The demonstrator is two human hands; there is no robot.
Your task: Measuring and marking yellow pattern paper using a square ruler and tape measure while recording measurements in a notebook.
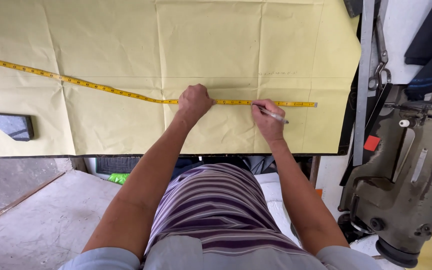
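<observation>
A large sheet of creased yellow-tan paper (126,45) covers the work table. A yellow measuring tape (76,82) runs across it from the far left to a metal tip (315,104) on the right. My left hand (194,101) is closed and presses the tape down near the middle. My right hand (267,119) grips a clear pen (276,116), its tip touching the paper just below the tape. A faint pencil line crosses the paper above the tape.
A dark stone-like weight (11,125) lies on the paper at the left. A long metal ruler (363,80) and shears (382,55) lie at the right edge. An old olive sewing machine (406,175) stands to the right. Concrete floor (36,220) shows below left.
</observation>
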